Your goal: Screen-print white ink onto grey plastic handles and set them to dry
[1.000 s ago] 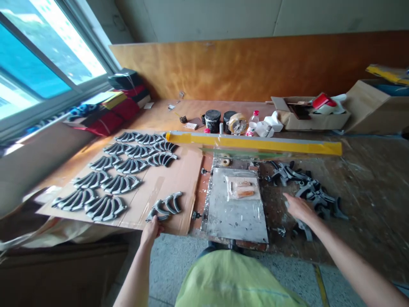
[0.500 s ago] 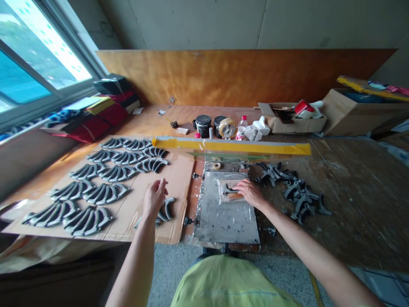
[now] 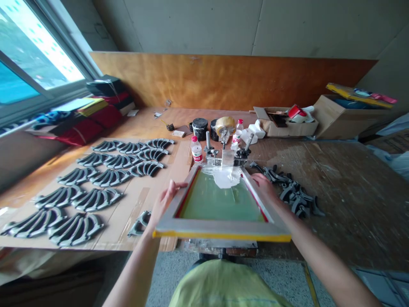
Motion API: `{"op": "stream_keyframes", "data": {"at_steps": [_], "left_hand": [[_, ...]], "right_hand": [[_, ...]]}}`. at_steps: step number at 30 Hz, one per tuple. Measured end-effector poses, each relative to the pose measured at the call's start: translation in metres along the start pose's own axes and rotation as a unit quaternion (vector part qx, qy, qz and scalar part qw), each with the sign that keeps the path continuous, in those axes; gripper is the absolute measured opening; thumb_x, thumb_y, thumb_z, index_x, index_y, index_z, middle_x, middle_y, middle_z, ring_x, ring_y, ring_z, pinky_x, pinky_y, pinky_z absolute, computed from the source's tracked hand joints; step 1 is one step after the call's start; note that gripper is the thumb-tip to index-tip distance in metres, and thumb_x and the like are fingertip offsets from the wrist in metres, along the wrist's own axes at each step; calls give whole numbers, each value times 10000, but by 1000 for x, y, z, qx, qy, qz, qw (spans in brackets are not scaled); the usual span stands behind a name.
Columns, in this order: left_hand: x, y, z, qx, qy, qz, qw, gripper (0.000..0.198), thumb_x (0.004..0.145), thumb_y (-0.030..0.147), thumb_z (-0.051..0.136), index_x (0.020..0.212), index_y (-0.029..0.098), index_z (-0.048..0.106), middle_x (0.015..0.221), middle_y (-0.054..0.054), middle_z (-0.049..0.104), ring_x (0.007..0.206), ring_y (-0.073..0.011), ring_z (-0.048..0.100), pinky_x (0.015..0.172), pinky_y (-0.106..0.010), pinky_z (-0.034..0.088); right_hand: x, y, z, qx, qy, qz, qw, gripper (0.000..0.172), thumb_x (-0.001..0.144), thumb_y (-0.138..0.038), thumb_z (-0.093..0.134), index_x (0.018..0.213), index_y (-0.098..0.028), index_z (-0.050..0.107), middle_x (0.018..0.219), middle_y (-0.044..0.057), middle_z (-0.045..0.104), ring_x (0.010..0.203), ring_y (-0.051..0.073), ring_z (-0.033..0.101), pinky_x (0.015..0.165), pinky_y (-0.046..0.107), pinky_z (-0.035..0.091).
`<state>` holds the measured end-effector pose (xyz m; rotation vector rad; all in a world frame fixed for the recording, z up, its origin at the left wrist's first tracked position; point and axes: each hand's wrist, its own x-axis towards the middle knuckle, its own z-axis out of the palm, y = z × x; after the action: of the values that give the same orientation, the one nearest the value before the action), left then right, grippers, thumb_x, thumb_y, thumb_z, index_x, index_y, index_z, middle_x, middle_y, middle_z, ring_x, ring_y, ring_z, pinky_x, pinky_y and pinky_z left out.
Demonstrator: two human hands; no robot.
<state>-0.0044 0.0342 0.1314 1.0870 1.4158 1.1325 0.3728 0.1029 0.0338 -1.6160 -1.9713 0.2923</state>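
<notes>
Holding the frame (image 3: 223, 226) by its two sides, the person has both arms stretched out over the bench (image 3: 351, 187). The left hand (image 3: 165, 199) grasps the frame's left rail (image 3: 180, 198), one digit reaching over its outer edge and the others partly hidden; the right hand (image 3: 265, 186) grasps the right rail (image 3: 265, 204), visible fingers bent over the edge, the rest blocked from sight. The frame lies directly ahead of the person's green shirt (image 3: 223, 285), its near bar edged with yellow tape (image 3: 223, 237) and its far end at the clamp (image 3: 212, 161). Inside the frame stretches green mesh (image 3: 217, 204), with a white patch (image 3: 226, 180) at its far end and a pale flat piece (image 3: 227, 157) just behind that. Below the frame's near bar shows the edge of a plate (image 3: 220, 244); whether the two touch cannot be told. Left of the frame lies cardboard (image 3: 166, 181) bearing grey parts (image 3: 96, 207) set out in fans, and a smaller group (image 3: 138, 227) partly hidden by the left forearm (image 3: 137, 264). Right of the frame, dark parts (image 3: 297, 196) sit in a loose heap. A red-capped bottle (image 3: 197, 151) stands just beyond the frame's far left corner; a second bottle (image 3: 237, 133), black tubs (image 3: 200, 128) and a tape roll (image 3: 225, 123) are farther behind the frame. Beyond its far right corner sit an open box (image 3: 295, 129) and, next to it, a larger box (image 3: 354, 121).
</notes>
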Motion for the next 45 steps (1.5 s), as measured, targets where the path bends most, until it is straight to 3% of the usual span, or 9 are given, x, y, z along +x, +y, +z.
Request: {"op": "stream_keyframes", "data": {"at_steps": [5,10,16,21,25,31,35,38,45], "left_hand": [[-22,-84,2,-9,-31,-123,992,863,718,627,675,1427,183,462,840,-44,713,765,-220,667,653,-287,519],[-16,-130,11,42,3,-115,993,876,742,646,628,1457,184,421,790,-10,678,692,-176,625,617,-255,482],[-18,-122,12,21,-6,-131,991,825,744,634,635,1397,151,489,869,-47,697,765,-206,648,661,-269,501],[-19,-121,14,15,3,-131,991,800,726,630,654,1353,149,537,909,-69,722,802,-231,663,693,-286,507],[-19,-123,13,35,3,-118,992,746,752,624,634,1319,146,563,859,-60,717,794,-230,654,682,-280,494],[-20,-125,10,32,-1,-113,993,687,782,617,610,1295,162,561,846,-52,711,748,-203,645,659,-276,492],[-20,-125,11,12,1,-120,993,691,759,623,635,1283,178,567,865,-51,723,739,-201,656,640,-271,500],[-21,-119,11,6,1,-126,992,706,742,621,655,1279,171,570,878,-60,728,765,-213,668,650,-277,512],[-20,-66,-1,-30,-33,-137,990,752,696,620,705,1314,213,574,838,-30,733,756,-217,679,643,-281,522]], "right_hand": [[56,-38,-8,-31,35,-61,997,457,873,-238,572,1327,-199,542,1328,124,531,1198,259,528,1023,424,457],[82,-83,27,-156,-135,-95,974,294,830,-150,633,1123,-170,619,1092,105,643,1049,238,578,889,336,477],[47,-77,45,-148,-174,-148,962,215,811,-15,512,887,-160,651,919,94,676,933,229,572,800,313,444],[8,-72,19,-93,-220,-276,931,317,758,42,472,882,-175,668,866,72,664,884,213,559,728,292,430],[19,-74,4,-78,-264,-297,914,308,715,45,510,808,-204,666,800,27,655,829,184,565,697,265,412],[13,-77,30,-102,-149,-235,955,303,808,20,472,915,-164,688,925,83,672,923,214,557,762,300,449],[-6,-73,27,-67,-168,-267,947,320,815,16,501,982,-178,693,946,77,682,930,208,575,784,305,479],[18,-75,16,-26,-168,-213,962,295,844,-88,610,1094,-229,678,981,44,690,882,184,611,775,298,494],[99,-81,5,-74,-114,-60,989,655,839,-293,698,1437,-359,439,1101,44,636,911,213,619,780,305,484]]}}
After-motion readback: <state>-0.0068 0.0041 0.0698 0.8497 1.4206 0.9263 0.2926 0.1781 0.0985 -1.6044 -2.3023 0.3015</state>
